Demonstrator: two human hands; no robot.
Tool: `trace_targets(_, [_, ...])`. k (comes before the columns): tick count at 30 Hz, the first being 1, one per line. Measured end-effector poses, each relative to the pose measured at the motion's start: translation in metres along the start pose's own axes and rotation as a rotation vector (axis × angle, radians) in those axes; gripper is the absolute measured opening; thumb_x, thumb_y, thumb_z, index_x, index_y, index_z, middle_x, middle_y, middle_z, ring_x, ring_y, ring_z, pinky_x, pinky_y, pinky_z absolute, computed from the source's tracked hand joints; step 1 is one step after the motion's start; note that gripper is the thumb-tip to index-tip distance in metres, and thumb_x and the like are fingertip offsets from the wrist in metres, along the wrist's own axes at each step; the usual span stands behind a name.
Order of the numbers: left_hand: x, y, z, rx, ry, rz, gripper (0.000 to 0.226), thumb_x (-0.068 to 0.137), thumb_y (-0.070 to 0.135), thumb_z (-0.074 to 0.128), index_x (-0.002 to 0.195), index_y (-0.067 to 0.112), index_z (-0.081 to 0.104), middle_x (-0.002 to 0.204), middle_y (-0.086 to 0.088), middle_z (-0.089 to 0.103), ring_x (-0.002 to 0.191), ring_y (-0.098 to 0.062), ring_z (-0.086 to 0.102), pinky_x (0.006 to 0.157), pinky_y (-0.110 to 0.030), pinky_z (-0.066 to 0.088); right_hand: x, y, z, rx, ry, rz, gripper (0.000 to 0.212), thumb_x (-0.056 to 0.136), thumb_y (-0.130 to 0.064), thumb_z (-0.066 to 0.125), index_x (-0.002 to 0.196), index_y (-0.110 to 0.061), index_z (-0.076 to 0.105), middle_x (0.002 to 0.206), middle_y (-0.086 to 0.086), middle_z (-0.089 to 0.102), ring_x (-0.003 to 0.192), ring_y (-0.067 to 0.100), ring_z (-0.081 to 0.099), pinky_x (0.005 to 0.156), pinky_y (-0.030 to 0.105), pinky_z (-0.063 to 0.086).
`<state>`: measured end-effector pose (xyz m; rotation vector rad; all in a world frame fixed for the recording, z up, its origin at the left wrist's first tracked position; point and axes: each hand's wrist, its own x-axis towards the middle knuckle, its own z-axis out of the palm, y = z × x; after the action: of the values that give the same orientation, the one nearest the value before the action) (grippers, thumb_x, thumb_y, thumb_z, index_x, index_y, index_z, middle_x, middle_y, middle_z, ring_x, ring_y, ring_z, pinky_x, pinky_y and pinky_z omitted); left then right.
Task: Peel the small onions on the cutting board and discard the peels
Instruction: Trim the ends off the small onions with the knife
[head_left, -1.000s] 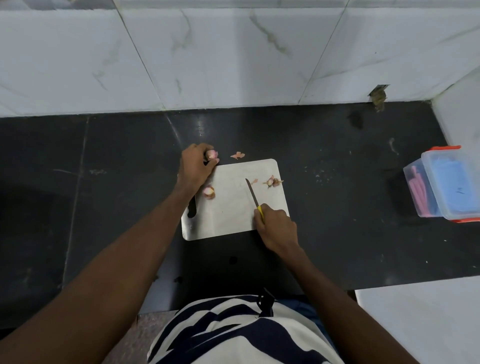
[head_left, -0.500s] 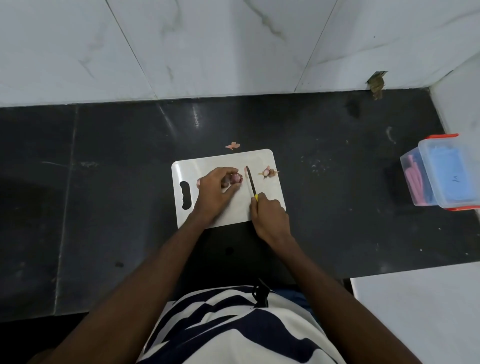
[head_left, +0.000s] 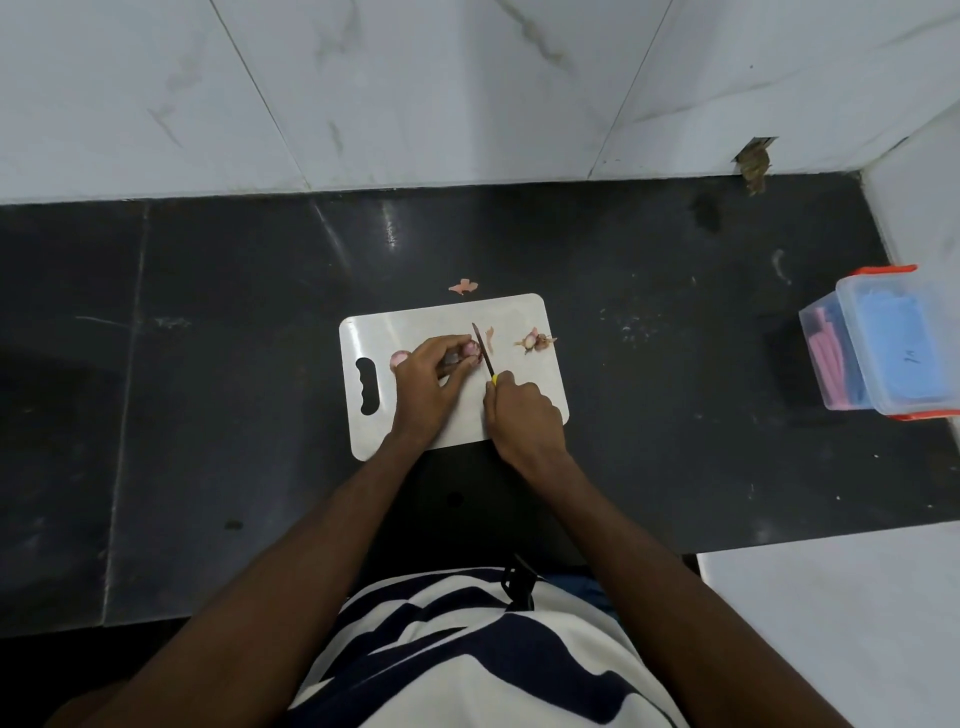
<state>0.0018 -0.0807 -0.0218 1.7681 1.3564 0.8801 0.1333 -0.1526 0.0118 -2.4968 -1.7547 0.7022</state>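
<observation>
A white cutting board (head_left: 410, 325) lies on the black counter. My left hand (head_left: 428, 379) pins a small pink onion (head_left: 470, 348) to the board with its fingertips. My right hand (head_left: 522, 415) grips a knife (head_left: 483, 349) with a yellow handle, its dark blade standing right against the onion's right end. A second small onion (head_left: 398, 357) peeks out left of my left hand. A clump of peels (head_left: 535, 341) lies near the board's right edge, and a thin peel strip (head_left: 489, 334) lies beside the blade.
One loose peel (head_left: 463, 286) rests on the counter just beyond the board's far edge. A clear plastic box (head_left: 883, 343) with orange clips stands at the far right. White marble wall tiles rise behind, and a white surface (head_left: 831, 623) sits at the lower right.
My left hand carried the onion from the board's far left corner to its middle and set it down. The knife moved left until its blade met the onion.
</observation>
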Motion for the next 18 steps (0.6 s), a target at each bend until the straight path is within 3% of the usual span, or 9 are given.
trace_targets(5, [-0.002,-0.004,0.005,-0.021,0.023,0.009,0.024,0.098,0.005,0.081,0.120,-0.003,0.078,0.116,-0.004,0.077,0.104,0.022,0.066,0.100,0.002,0.041,-0.001,0.001,0.005,-0.016,0.003,-0.010,0.039,0.115,-0.041,0.029,0.121,-0.009,0.051,0.108,0.017,0.067,0.094,0.041,0.068,0.069,0.043,0.039])
trace_targets(14, [-0.002,-0.012,0.009,-0.072,0.009,-0.040,0.026,0.101,0.009,0.079,0.126,0.001,0.076,0.122,-0.007,0.077,0.110,0.008,0.071,0.099,-0.013,0.056,-0.001,0.000,0.007,-0.005,0.005,-0.017,0.037,0.116,-0.040,0.028,0.123,-0.010,0.049,0.107,0.018,0.067,0.093,0.041,0.068,0.069,0.043,0.038])
trace_targets(18, [-0.001,-0.012,0.009,-0.075,0.015,-0.041,0.025,0.100,0.008,0.079,0.124,0.001,0.077,0.120,-0.006,0.078,0.108,0.009,0.072,0.098,-0.011,0.055,0.002,-0.004,0.007,-0.020,-0.002,-0.004,0.036,0.116,-0.039,0.028,0.120,-0.010,0.050,0.104,0.016,0.067,0.091,0.040,0.069,0.068,0.041,0.040])
